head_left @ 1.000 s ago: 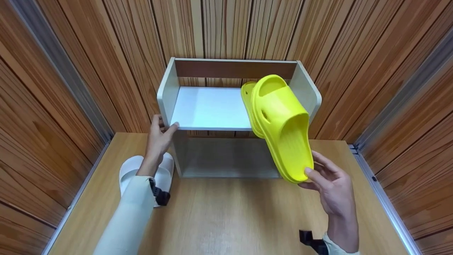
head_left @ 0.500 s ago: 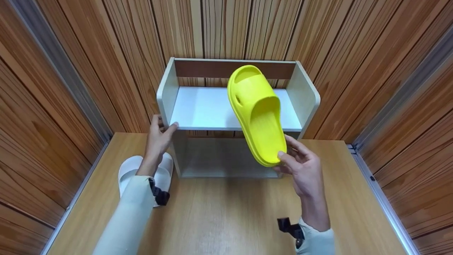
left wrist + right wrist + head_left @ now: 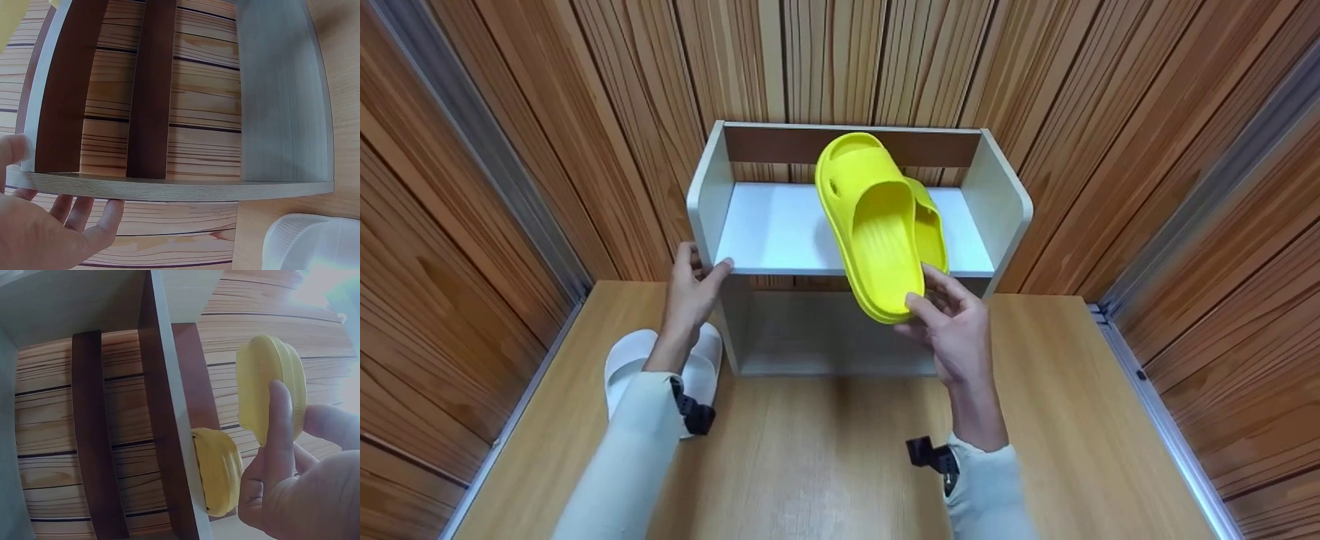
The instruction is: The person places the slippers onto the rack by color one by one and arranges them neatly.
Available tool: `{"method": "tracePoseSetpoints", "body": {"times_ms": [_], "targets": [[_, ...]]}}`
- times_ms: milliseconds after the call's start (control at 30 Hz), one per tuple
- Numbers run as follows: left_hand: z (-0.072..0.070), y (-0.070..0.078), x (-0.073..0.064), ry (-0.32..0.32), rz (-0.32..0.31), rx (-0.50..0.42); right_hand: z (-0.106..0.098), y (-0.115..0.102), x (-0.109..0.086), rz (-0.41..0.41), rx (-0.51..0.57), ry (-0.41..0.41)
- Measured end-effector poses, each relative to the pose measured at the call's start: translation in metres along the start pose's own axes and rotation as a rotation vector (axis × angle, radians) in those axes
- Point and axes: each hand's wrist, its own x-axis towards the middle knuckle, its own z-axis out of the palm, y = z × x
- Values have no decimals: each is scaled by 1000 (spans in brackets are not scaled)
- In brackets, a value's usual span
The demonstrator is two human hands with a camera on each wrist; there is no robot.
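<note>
A yellow slipper hangs toe-up and tilted over the upper board of a small two-tier shelf. My right hand pinches its heel end, thumb on the inner sole and fingers beneath, as the right wrist view also shows. Behind it and to its right, a second yellow slipper sits on the upper board, partly hidden; in the right wrist view this second slipper appears apart from the held one. My left hand grips the shelf's left side panel with thumb in front and fingers outside.
A pair of white slippers lies on the wooden floor left of the shelf, partly covered by my left forearm. Wood-plank walls rise behind and on both sides. The lower tier is below the held slipper.
My right hand has carried the yellow slipper left and farther back, from the shelf's right side to its middle. The second slipper now shows on its right. My left hand keeps its grip.
</note>
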Motion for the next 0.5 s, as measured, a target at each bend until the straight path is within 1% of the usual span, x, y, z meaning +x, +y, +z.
{"method": "tracePoseSetpoints", "body": {"times_ms": [200,300,500], "targets": [[0,-1,-2,-3,-6,9,10,1,5,25,-31,8],[-1,0,-1,-6,-15,20,14,-1,7,17,-44,29],[-1,-1,-2,-6,-4,15,25,0,8,-6,-61,83]]}}
